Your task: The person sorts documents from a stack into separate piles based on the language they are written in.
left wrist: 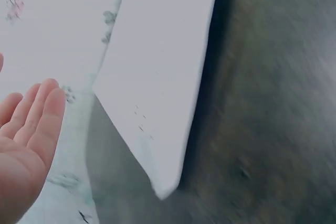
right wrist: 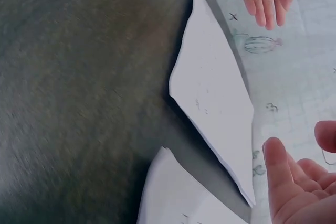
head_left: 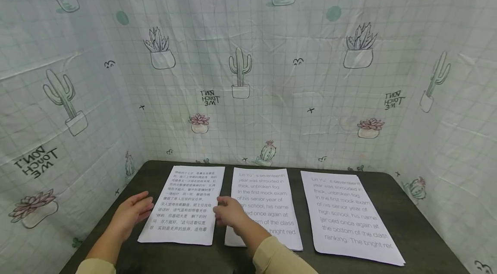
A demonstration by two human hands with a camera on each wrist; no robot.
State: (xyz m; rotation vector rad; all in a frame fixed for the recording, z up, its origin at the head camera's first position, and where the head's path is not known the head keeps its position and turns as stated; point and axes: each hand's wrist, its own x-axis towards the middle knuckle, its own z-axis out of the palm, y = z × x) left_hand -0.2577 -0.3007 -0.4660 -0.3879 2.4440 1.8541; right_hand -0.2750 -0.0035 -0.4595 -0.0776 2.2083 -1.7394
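Note:
On the dark table, the left stack of paper [head_left: 182, 205], printed in Chinese characters, lies between my two hands. My left hand [head_left: 132, 212] is beside its left edge, palm turned inward and fingers extended. Across from it, my right hand [head_left: 232, 213] is at the stack's right edge, its fingers loosely bent. That hand and its forearm cover part of the middle stack of paper [head_left: 268, 192], which bears large English text. In the right wrist view, the right thumb and fingers [right wrist: 278, 166] stand apart with nothing between them. The left wrist view shows the left palm [left wrist: 26, 150] holding nothing.
A third stack of paper [head_left: 345, 218], also in English, lies angled at the right of the dark table [head_left: 419, 231]. A pale cloth curtain [head_left: 264, 28] with cactus prints encloses the table at the back and both sides.

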